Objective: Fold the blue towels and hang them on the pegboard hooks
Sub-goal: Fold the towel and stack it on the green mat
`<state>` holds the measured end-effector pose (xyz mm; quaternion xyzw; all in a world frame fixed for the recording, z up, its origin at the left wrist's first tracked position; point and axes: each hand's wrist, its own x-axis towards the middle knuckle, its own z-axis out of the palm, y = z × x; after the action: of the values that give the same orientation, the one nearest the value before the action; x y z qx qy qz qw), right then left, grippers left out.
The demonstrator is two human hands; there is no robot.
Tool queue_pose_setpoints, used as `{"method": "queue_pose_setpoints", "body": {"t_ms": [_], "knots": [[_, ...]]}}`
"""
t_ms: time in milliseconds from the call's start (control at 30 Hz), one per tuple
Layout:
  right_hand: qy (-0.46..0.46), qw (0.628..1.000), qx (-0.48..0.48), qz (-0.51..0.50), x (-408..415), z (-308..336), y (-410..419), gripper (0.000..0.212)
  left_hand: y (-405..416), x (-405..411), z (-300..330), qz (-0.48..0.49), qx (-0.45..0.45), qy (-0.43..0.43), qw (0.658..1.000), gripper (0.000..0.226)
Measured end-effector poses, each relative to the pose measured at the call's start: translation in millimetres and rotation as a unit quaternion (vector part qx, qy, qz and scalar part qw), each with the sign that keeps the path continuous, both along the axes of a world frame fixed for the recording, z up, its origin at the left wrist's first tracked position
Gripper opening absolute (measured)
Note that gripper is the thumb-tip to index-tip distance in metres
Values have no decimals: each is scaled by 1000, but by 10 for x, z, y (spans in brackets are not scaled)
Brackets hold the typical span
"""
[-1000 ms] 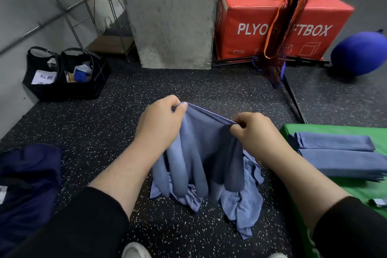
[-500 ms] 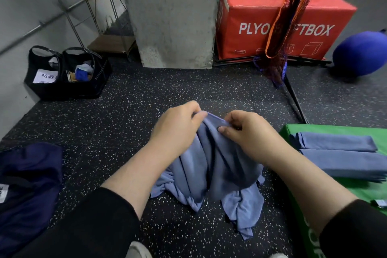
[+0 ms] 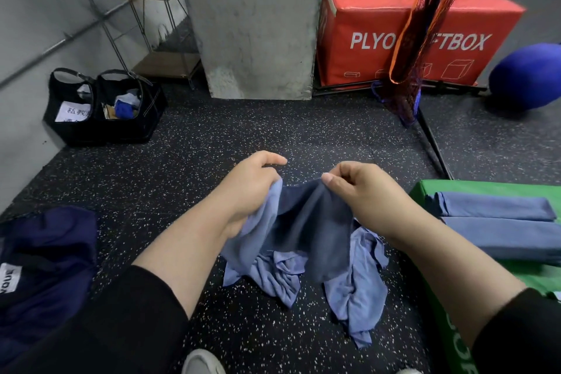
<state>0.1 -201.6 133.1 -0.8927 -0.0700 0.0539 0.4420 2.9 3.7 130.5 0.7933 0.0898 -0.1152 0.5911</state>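
- Since half a second ago the two hands, then almost touching over the bunched cloth, are spread a little apart, and the blue towel (image 3: pixel 306 234) sags in a dark fold between them.
- The left hand (image 3: pixel 252 188) sits at frame centre, forearm reaching in from the lower left, fingers curled round a bunched edge of the towel.
- The right hand (image 3: pixel 361 188) is just right of centre, knuckles up, thumb and forefinger pinching the towel's other edge.
- The towel's lower part lies crumpled on the speckled floor (image 3: pixel 212 143) below the hands.
- Two folded towels (image 3: pixel 498 222) lie on the green box (image 3: pixel 425 191) at the right edge.
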Motion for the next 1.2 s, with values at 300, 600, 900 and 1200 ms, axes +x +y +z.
{"method": "queue_pose_setpoints", "body": {"t_ms": [300,600,900,1200], "knots": [[2,1000,1,0,-68,-55,258,22,-259,-36,-79,11,-130,-25,991,18],[64,992,83,-65,-58,-160,192,20,-313,-32,-27,60,-282,61,956,37],[13,983,109,-146,42,-113,89,15,-301,-111,-57,-18,-190,96,977,30],[45,958,215,-185,114,-194,-25,18,-212,-54,-73,107,-143,-53,983,29]]}}
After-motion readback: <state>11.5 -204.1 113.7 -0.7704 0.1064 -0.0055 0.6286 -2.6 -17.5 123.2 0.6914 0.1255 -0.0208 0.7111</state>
